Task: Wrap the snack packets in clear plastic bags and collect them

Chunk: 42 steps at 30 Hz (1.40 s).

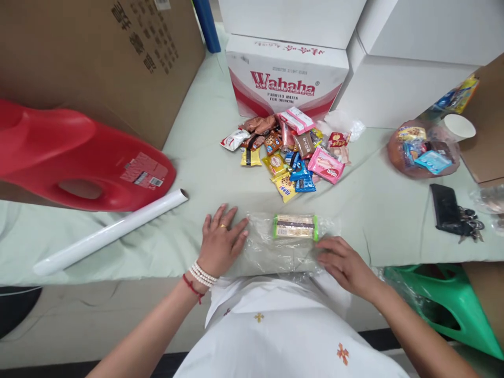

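Flat on the table in front of me is a clear plastic bag (263, 249). A small wrapped snack (295, 227) with bright green ends lies at its upper part; I cannot tell whether it is inside or on top. My left hand (224, 233), with a ring and white bead bracelets, rests on the table with fingers spread, its fingertips at the bag's left edge. At the right edge, my right hand (342, 262) has loosely bent fingers touching the plastic near the snack, holding nothing. Beyond the bag sits a pile of small packaged snacks (301, 144).
White cartons, one marked Wahaha (287, 79), stand behind the pile. On the left are a red jug (118, 168), a white roll (114, 231) and a large brown carton (98, 68). On the right are a bowl of snacks (397, 157), keys (470, 223) and a green stool (468, 310).
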{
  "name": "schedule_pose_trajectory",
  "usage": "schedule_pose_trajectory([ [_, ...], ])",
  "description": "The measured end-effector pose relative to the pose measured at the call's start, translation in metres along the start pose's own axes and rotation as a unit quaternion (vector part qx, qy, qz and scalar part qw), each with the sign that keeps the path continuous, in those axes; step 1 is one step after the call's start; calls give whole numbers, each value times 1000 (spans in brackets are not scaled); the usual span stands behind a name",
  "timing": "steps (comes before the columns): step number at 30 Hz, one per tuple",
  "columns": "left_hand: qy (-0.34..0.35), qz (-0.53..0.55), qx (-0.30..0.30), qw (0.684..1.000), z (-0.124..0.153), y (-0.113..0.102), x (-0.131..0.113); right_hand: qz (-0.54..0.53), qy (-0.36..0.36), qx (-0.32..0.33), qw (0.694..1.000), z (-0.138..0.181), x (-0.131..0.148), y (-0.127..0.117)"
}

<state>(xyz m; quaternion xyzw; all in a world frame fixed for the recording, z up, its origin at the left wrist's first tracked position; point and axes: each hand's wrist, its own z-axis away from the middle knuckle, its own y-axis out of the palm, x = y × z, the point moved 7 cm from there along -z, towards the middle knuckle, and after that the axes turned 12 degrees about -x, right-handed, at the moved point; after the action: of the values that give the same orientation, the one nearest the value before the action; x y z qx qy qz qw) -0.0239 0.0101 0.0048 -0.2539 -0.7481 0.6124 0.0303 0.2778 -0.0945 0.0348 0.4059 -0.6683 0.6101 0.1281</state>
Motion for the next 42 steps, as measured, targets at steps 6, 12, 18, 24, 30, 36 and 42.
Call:
schedule_pose_trajectory([
  [6,-17,29,-49,998,-21,-4,-3,-138,171,18,975,-60,-19,-21],
  [12,160,100,-116,975,1,-34,-21,-269,379,30,885,-73,-58,0],
  [18,234,124,60,962,21,-4,-56,-272,408,2,871,-76,-67,1],
  [24,-19,160,-24,987,-30,8,-31,-252,414,-42,873,-74,-70,-17],
  [30,-142,112,-90,979,-55,12,-10,-14,315,-115,942,-95,-81,-54],
  [36,-122,61,-192,972,-55,4,-19,187,44,-1,981,-161,-41,-24],
  [42,6,50,-273,961,-44,-18,-50,287,47,100,952,-204,-31,20],
])
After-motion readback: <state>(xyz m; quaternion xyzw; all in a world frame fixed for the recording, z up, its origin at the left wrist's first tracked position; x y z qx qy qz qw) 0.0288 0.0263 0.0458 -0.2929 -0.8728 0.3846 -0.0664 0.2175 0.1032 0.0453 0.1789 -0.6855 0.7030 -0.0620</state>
